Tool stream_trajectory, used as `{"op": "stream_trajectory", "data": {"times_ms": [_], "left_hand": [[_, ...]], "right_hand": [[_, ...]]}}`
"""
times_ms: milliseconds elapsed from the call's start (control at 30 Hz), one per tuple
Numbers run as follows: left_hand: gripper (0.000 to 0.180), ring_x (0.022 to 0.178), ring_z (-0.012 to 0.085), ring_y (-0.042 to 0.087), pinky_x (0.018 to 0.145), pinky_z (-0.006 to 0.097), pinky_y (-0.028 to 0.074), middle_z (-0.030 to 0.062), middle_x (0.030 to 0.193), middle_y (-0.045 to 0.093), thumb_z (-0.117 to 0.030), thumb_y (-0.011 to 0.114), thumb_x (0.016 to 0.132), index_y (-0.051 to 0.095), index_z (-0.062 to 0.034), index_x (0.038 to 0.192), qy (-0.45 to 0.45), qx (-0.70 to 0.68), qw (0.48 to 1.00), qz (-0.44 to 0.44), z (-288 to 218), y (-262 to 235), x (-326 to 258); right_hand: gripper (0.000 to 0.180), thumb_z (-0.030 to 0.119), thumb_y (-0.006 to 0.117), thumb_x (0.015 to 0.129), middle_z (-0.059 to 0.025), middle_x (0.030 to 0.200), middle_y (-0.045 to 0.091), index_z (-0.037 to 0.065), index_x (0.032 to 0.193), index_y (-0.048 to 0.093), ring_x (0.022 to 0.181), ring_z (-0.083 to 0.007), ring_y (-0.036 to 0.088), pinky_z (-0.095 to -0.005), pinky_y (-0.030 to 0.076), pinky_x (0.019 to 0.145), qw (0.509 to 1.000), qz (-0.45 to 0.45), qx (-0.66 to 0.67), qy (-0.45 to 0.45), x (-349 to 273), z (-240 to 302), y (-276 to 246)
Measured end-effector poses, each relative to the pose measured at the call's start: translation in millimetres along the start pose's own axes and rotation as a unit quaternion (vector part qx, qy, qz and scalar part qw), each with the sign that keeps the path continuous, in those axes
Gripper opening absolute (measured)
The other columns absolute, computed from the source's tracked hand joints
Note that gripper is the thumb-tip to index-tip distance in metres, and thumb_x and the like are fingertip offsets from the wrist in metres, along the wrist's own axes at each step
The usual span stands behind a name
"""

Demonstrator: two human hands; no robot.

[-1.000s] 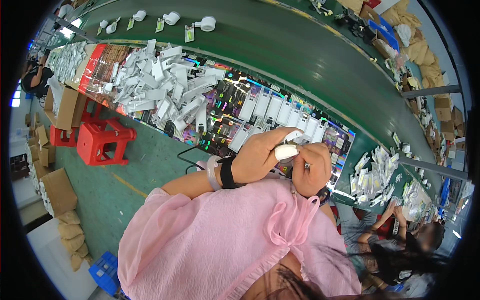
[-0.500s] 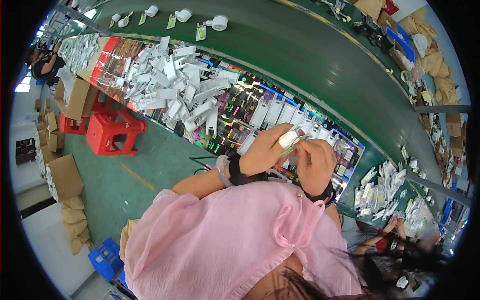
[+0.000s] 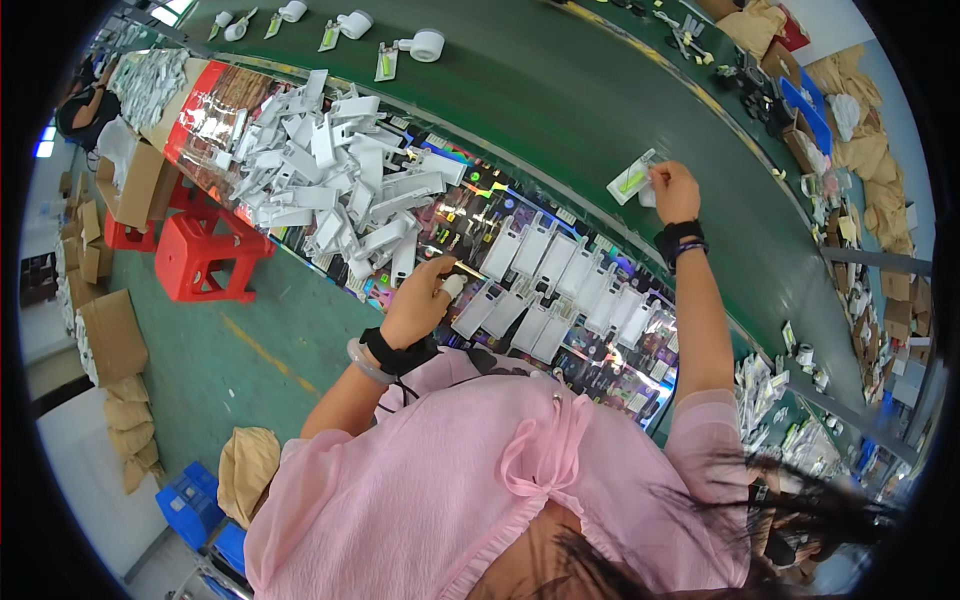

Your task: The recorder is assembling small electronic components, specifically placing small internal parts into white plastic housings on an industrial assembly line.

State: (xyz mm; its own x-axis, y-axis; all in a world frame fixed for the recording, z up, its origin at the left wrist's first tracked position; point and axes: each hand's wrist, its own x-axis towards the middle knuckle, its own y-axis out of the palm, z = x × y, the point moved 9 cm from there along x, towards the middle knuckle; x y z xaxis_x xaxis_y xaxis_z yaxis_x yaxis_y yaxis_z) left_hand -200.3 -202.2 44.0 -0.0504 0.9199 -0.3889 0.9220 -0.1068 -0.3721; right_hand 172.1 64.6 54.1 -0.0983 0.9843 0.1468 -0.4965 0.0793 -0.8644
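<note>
Out over the green conveyor belt, my right hand [image 3: 676,192] pinches the edge of a flat clear-and-white packet [image 3: 631,179] with a yellow-green strip inside. Part of a white piece shows just under those fingers. My left hand [image 3: 418,303] is over the near edge of the worktable, thumb and forefinger apart, nothing seen in it. A white wrap [image 3: 453,286] covers its thumb. Beside it, rows of white, phone-shaped plastic pieces [image 3: 530,248] lie on the dark, shiny patterned table top. A large heap of similar white pieces [image 3: 325,165] is piled farther left.
The green belt [image 3: 520,85] runs along the table's far side, carrying several packets with white round-headed parts [image 3: 427,45]. Red stools [image 3: 205,255] and an open cardboard box [image 3: 135,180] stand at left. More packets [image 3: 760,390] are heaped at right. Another person [image 3: 88,108] is at far left.
My hands have come apart from over the table. The right one moved out to the belt with the packet; the left one moved left, near the table edge.
</note>
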Motion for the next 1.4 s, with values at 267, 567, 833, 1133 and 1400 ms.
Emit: {"op": "stream_trajectory", "data": {"times_ms": [267, 567, 833, 1133, 1400], "left_hand": [[0.076, 0.136, 0.0353, 0.039, 0.111, 0.047, 0.034, 0.0181, 0.148, 0.039, -0.029, 0.075, 0.078, 0.042, -0.0080, 0.142, 0.275, 0.333, 0.902, 0.020, -29, 50, -18], [0.075, 0.146, 0.0319, 0.026, 0.118, 0.050, 0.020, 0.0139, 0.156, 0.032, -0.049, 0.063, 0.084, 0.040, -0.0148, 0.147, 0.440, 0.397, 0.782, 0.192, 8, 122, -38], [0.080, 0.146, 0.0344, 0.025, 0.117, 0.053, 0.021, 0.0160, 0.156, 0.031, -0.044, 0.068, 0.080, 0.038, -0.0135, 0.148, 0.486, 0.388, 0.736, 0.270, 2, 169, -75], [0.072, 0.146, 0.0373, 0.021, 0.119, 0.052, 0.015, 0.0190, 0.156, 0.028, -0.043, 0.062, 0.088, 0.040, -0.0080, 0.147, 0.445, 0.352, 0.781, 0.261, -29, 276, -95], [0.070, 0.141, 0.0442, 0.027, 0.115, 0.055, 0.023, 0.0229, 0.155, 0.026, -0.035, 0.065, 0.088, 0.038, -0.0032, 0.145, 0.406, 0.299, 0.851, 0.149, -62, 284, -83]], "right_hand": [[0.048, 0.009, 0.073, 0.075, -0.0095, 0.126, 0.061, 0.015, 0.121, 0.062, 0.124, -0.0325, 0.052, -0.0474, 0.045, 0.094, 0.986, -0.029, -0.074, -0.143, -74, 85, -16], [0.071, 0.033, 0.072, 0.079, -0.0097, 0.147, 0.045, 0.005, 0.139, 0.047, 0.142, -0.0279, 0.033, -0.0435, 0.029, 0.116, 0.929, 0.264, -0.021, -0.257, -314, 154, 64], [0.075, 0.033, 0.070, 0.083, -0.0099, 0.154, 0.036, 0.005, 0.145, 0.039, 0.146, -0.0278, 0.027, -0.0432, 0.027, 0.117, 0.946, 0.273, -0.013, -0.176, -377, 119, 45], [0.070, 0.025, 0.072, 0.080, -0.0107, 0.150, 0.041, 0.005, 0.141, 0.045, 0.143, -0.0288, 0.031, -0.0446, 0.029, 0.116, 0.961, 0.230, -0.020, -0.151, -392, 35, -13], [0.065, 0.024, 0.074, 0.079, -0.0119, 0.146, 0.045, 0.004, 0.136, 0.050, 0.142, -0.0313, 0.034, -0.0447, 0.029, 0.115, 0.980, 0.168, 0.010, -0.104, -389, -7, -49]]}}
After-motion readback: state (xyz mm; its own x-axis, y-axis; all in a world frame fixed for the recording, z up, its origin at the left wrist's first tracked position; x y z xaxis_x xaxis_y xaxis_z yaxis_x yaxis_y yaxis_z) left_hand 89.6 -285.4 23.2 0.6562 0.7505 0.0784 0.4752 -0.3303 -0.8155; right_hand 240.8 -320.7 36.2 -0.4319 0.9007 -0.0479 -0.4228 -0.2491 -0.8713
